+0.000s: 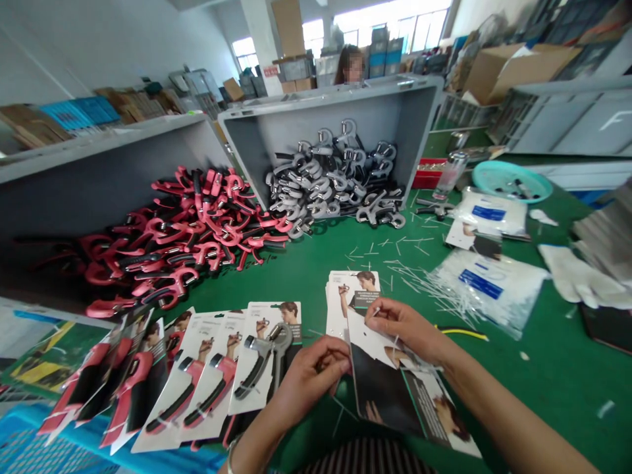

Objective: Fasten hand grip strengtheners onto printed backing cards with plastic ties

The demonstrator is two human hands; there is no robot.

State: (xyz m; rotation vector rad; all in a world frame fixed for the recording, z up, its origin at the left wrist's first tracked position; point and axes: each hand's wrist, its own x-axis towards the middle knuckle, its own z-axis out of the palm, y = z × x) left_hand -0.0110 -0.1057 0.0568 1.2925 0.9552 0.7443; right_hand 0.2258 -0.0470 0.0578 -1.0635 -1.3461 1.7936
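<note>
My right hand (407,332) is closed in a pinch over a stack of printed backing cards (382,392), with a thin white cable tie between its fingertips. At the stack's left edge, my left hand (318,368) has its fingers curled together; what they hold, if anything, is hidden. A white strip shows just below those fingers. Beside the left forearm, a grey hand grip strengthener (266,359) lies on its own card. Farther left, red-and-black hand grip strengtheners (212,388) lie on cards in an overlapping row.
A grey bin (429,125) on its side holds grey strengtheners; another grey bin (99,155) holds red ones. Loose cable ties (434,283) and plastic bags (494,283) lie at right. Behind them sit a turquoise tray (494,174) and a white glove (582,276). A person (349,66) is beyond the bins.
</note>
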